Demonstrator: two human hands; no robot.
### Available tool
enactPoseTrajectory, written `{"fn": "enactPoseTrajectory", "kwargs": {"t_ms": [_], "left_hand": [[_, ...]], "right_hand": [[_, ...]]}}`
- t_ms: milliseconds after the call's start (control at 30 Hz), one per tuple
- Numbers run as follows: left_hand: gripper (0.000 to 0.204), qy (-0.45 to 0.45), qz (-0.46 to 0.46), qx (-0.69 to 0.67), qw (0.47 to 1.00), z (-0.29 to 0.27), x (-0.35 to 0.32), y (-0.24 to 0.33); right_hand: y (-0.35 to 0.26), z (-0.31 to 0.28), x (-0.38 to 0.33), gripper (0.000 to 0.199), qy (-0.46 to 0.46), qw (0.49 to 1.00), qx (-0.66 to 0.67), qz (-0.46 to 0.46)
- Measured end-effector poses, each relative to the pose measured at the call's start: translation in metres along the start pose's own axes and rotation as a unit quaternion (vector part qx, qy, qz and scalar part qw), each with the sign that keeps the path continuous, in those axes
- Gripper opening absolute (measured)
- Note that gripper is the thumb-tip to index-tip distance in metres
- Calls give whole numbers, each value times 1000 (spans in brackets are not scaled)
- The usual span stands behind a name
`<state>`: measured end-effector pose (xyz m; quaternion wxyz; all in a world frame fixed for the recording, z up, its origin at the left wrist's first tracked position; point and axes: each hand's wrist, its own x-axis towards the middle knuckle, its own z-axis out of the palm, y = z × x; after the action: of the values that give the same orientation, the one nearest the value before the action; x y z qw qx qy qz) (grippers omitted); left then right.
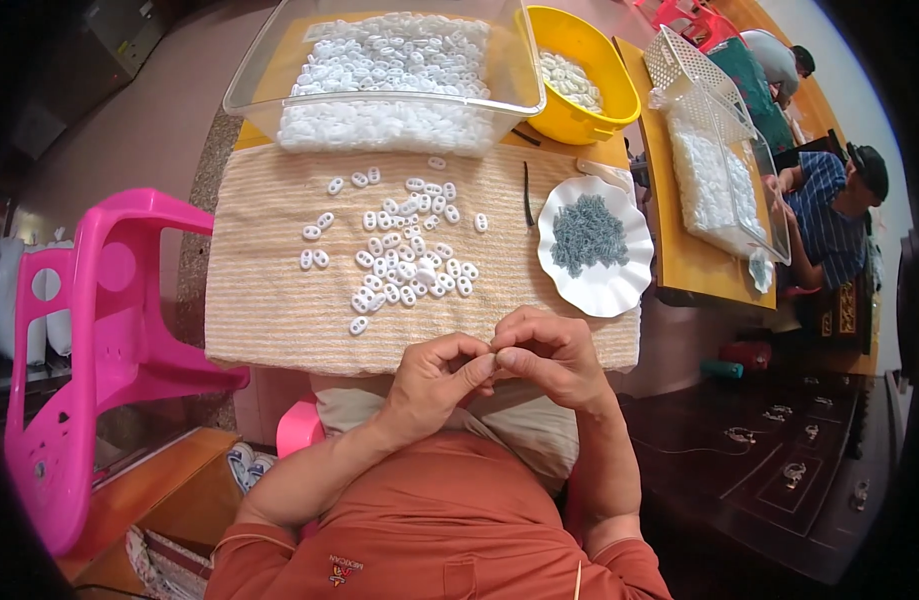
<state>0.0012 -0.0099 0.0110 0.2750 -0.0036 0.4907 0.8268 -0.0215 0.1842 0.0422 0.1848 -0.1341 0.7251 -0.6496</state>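
Note:
My left hand (pixel 441 378) and my right hand (pixel 545 358) meet above my lap, just off the near edge of the table. Thumb and forefinger of each are pinched together, fingertip against fingertip. Whatever sits between them is hidden or too small to name. In front of them, many small white oval plastic pieces (pixel 407 270), each with two dark holes, lie scattered over a striped towel (pixel 269 310). Right of these stands a white scalloped plate (pixel 619 292) heaped with small grey-blue pieces (pixel 587 235), too fine to tell apart.
A clear bin (pixel 254 105) of white pieces and a yellow basin (pixel 619 105) stand at the far edge. Two thin black strips (pixel 527 195) lie near the plate. A pink chair (pixel 89 330) is at left. At right, a person (pixel 829 215) sits by another clear bin (pixel 769 235).

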Motion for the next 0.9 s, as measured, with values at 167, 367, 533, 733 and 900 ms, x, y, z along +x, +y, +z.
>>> {"fn": "enactPoseTrajectory", "kwargs": {"t_ms": [167, 367, 533, 733, 900], "left_hand": [[15, -7, 29, 33, 999, 1, 0, 1], [13, -2, 59, 91, 994, -2, 1, -1], [13, -2, 58, 98, 993, -1, 1, -1], [15, -27, 39, 86, 995, -3, 1, 3], [16, -34, 25, 87, 995, -5, 1, 6]], "right_hand": [[-3, 2, 1, 10, 25, 999, -24, 31], [-7, 1, 1, 10, 31, 998, -37, 46], [-2, 2, 0, 13, 58, 997, -31, 33], [-2, 2, 0, 12, 57, 997, -19, 40], [-1, 3, 1, 12, 57, 998, 6, 18]]}}
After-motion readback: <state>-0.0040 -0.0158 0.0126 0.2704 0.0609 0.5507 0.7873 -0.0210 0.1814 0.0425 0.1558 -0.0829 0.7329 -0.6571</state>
